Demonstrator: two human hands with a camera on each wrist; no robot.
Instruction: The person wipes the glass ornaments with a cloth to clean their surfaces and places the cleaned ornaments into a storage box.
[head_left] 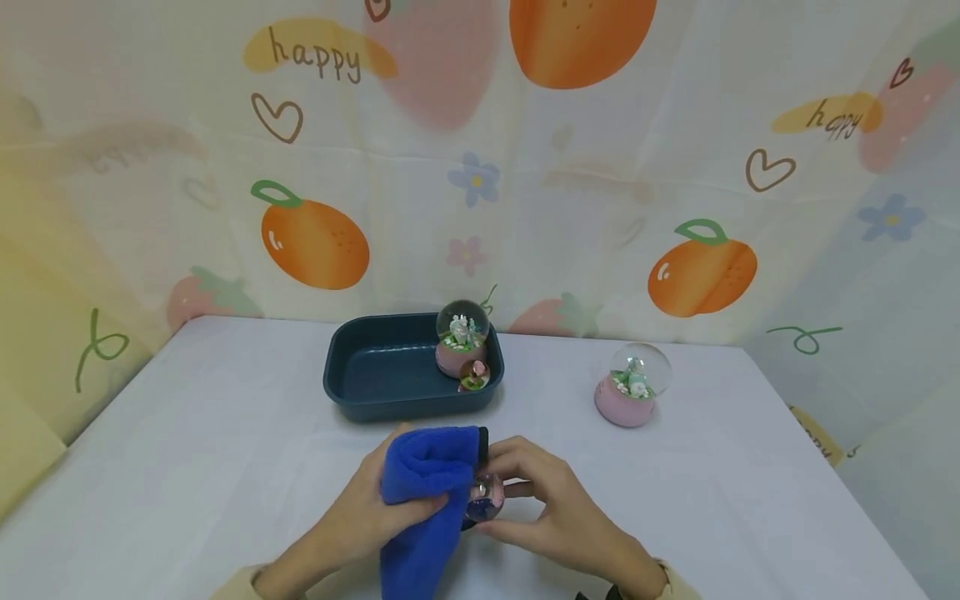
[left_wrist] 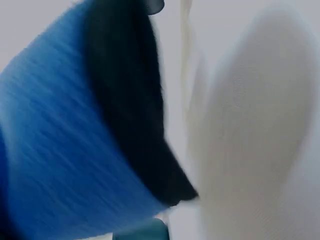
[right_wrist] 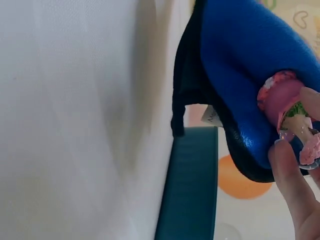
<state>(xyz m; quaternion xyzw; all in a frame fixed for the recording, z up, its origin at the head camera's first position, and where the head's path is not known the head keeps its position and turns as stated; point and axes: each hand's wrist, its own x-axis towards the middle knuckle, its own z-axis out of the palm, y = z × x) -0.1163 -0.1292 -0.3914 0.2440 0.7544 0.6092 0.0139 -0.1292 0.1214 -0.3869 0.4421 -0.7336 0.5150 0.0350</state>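
At the lower middle of the head view, the left hand gripped a folded blue cloth, thumb bent across its near face. Just to its right, the right hand held a small snow globe pinched between thumb and fingertips, the gap between them only as wide as the globe. The globe sat against the right side of the cloth, between both hands. In the right wrist view, its pink base lay against the blue fabric at the right of the frame, dome tilted toward the lower right; a pale label showed near the cloth's black edging. The left wrist view was mostly blurred cloth, so how the other left fingers lay could not be told.

Above the hands, left of centre in the head view, stood a dark teal tray. At its right end were a large snow globe, upright, and a second small globe just in front of it. At centre right, another large globe rested on the white tabletop, well apart from the tray. A fruit-printed cloth backdrop filled the upper frame.
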